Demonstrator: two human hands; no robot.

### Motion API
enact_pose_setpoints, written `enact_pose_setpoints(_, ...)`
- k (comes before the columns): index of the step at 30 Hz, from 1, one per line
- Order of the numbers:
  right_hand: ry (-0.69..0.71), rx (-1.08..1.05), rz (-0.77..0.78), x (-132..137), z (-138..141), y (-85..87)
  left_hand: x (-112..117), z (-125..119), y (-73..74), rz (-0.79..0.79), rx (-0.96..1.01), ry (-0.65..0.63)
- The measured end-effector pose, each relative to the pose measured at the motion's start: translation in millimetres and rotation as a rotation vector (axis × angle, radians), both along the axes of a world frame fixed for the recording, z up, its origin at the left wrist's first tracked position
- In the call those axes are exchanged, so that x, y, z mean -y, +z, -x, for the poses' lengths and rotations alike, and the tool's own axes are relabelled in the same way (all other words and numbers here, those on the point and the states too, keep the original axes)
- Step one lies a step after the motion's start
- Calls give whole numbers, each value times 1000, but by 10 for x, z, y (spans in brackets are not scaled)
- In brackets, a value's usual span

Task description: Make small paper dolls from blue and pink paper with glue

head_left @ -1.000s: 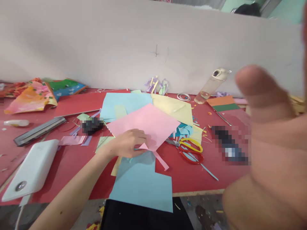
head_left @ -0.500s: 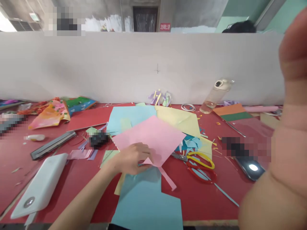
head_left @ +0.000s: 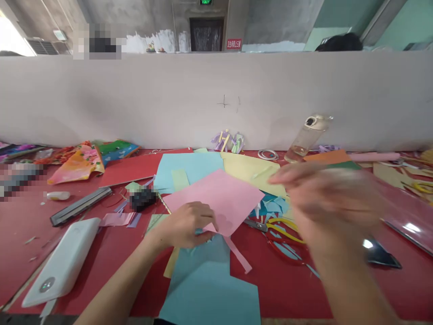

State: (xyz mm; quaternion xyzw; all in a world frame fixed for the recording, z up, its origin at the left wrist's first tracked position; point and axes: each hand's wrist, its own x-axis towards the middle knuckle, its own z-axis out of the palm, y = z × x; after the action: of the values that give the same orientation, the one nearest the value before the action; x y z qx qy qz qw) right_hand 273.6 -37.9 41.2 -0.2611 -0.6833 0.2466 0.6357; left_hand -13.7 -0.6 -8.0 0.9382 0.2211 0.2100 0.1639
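My left hand is closed at the near left edge of a pink sheet of paper, its fingertips gripping a small folded flap. From the sheet's near corner a narrow pink strip hangs down. Beneath lies blue paper. My right hand is raised over the right side of the table, smeared by motion, so its fingers do not show clearly. Close to it on the table are scissors with yellow and red handles, their blades against the pink sheet's right side.
A white power bank and a stapler-like long grey tool lie left. Behind the sheet are light blue paper and yellow paper. A clear bottle leans near the white partition. A dark phone lies right.
My right hand has come down from the upper right edge of view toward the table, left of where it was. My left hand keeps its hold on the pink paper. The view has tilted slightly up.
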Motion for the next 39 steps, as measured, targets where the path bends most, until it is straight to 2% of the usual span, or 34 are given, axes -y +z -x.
enact_pose_setpoints(1, -1, -2, 58, -133, 159, -43, 2, 4, 7, 0, 5, 14)
enact_pose_setpoints(4, 141, 348, 248, -326, 463, -363, 23, 2, 23, -1, -7, 80)
enact_pose_setpoints(7, 177, 371, 289, -313, 461, -682, 82, -24, 31, -16, 9, 170)
enact_pose_setpoints(9, 174, 329, 262, -292, 400, -775, 138, -51, 27, -31, 52, 235)
enact_pose_setpoints(13, 105, 319, 260, -304, 351, -780, 210, -108, -27, -62, 137, 326)
enact_pose_setpoints(16, 42, 346, 277, -325, 354, -803, 200, -138, -95, -70, 180, 332)
enact_pose_setpoints(20, 32, 367, 268, -312, 370, -853, 176, -156, -124, -74, 214, 338)
enact_pose_setpoints(25, -3, 336, 114, -289, 413, -817, 156, -113, 27, -102, 239, 321)
enact_pose_setpoints(28, -97, 293, 9, -296, 383, -794, 114, -31, 157, -104, 269, 359)
enact_pose_setpoints(29, -141, 272, -18, -293, 366, -793, 103, 1, 197, -96, 285, 389)
enact_pose_setpoints(31, -209, 232, -95, -268, 345, -800, 105, 63, 267, -88, 368, 562)
enact_pose_setpoints(33, -162, 263, -183, -219, 368, -813, 163, 108, 326, -172, 483, 741)
enact_pose_setpoints(35, -2, 382, -237, -167, 449, -826, 281, 130, 377, -323, 589, 852)
enact_pose_setpoints(37, 157, 543, -216, -140, 564, -835, 442, 134, 417, -452, 673, 917)
enact_pose_setpoints(39, 211, 682, -140, -155, 677, -839, 605, 135, 439, -460, 751, 981)
